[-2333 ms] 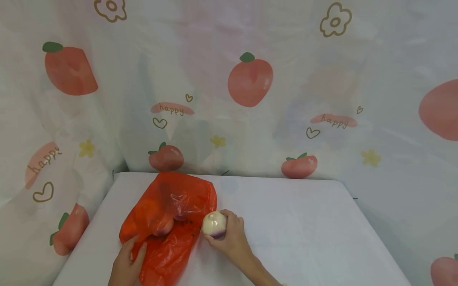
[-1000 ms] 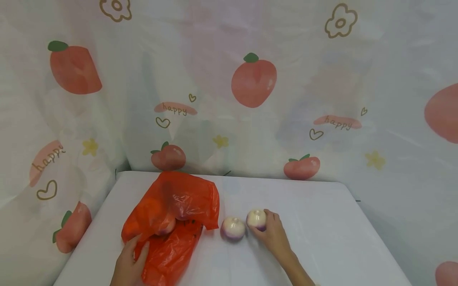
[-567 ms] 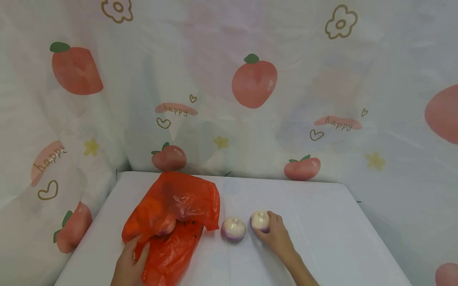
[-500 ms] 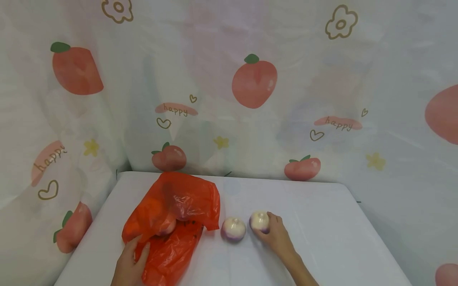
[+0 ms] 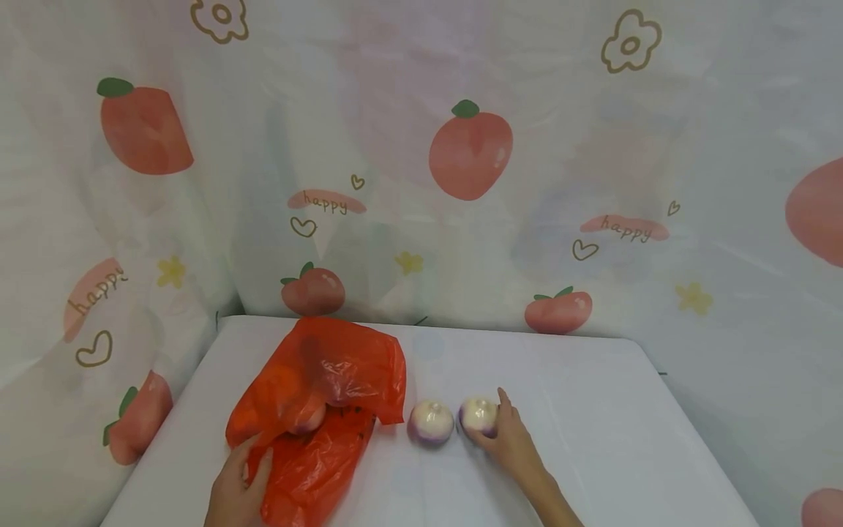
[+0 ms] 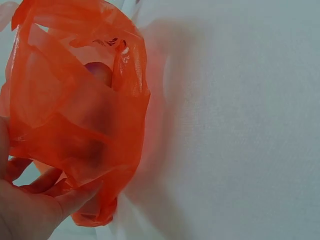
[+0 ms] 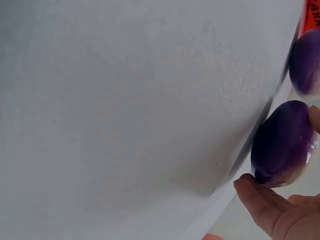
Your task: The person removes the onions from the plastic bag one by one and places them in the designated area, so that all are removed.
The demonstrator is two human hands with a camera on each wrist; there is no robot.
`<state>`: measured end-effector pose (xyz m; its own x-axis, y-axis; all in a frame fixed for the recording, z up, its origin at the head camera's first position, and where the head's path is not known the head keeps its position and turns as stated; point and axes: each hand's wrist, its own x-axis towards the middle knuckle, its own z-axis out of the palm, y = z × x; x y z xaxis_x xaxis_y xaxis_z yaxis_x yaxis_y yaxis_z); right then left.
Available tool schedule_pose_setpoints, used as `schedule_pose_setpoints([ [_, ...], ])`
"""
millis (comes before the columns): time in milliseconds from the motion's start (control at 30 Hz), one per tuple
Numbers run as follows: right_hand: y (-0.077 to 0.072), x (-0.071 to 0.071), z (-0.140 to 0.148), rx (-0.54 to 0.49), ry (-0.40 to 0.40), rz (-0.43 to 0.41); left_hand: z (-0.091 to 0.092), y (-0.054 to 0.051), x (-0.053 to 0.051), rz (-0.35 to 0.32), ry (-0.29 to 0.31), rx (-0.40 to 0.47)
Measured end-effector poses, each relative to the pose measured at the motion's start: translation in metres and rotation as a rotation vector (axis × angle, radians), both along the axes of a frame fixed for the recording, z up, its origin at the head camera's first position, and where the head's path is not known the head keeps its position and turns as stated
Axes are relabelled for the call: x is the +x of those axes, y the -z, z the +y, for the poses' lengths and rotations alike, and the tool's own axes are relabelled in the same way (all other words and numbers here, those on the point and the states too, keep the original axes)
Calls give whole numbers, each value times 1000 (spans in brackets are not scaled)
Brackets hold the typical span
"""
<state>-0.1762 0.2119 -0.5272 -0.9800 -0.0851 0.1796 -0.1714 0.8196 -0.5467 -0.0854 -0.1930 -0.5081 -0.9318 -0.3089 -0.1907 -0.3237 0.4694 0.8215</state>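
A translucent red plastic bag [image 5: 358, 362] lies on the left of the table, with round things inside; one pinkish-purple one [image 5: 309, 419] shows at its opening. My left hand [image 5: 230, 489] pinches the bag's near edge; in the left wrist view its fingers [image 6: 80, 197] lie around the film of the bag [image 6: 60, 105]. Right of the bag, two white-and-purple round vegetables stand side by side, the left one [image 5: 431, 422] untouched. Around the right one [image 5: 478, 416] my right hand [image 5: 519, 454] rests with spread fingers and thumb; the right wrist view shows its purple side [image 7: 281, 145] beside the straightened fingers [image 7: 260, 202].
The white-covered table [image 5: 593, 424] reaches back to a hanging cloth [image 5: 395, 110] printed with peaches, flowers and words. In the right wrist view, the other vegetable [image 7: 305, 62] and part of the red bag [image 7: 313, 17] are at the right edge.
My right hand took one vegetable from beside the bag to the table, then came to another on its right; its fingers have now spread from that one. My left hand keeps its place on the bag.
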Motion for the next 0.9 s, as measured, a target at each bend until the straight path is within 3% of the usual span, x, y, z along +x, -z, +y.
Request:
schedule_pose_setpoints([
  [233,-2,2,3,26,-36,44,2,8,4,194,-140,35],
  [533,6,4,5,3,-58,28,9,14,2,342,-324,29],
  [767,5,4,3,39,-80,104,11,18,4,328,-406,59],
  [900,3,2,0,59,-61,176,11,20,7,356,-389,37],
])
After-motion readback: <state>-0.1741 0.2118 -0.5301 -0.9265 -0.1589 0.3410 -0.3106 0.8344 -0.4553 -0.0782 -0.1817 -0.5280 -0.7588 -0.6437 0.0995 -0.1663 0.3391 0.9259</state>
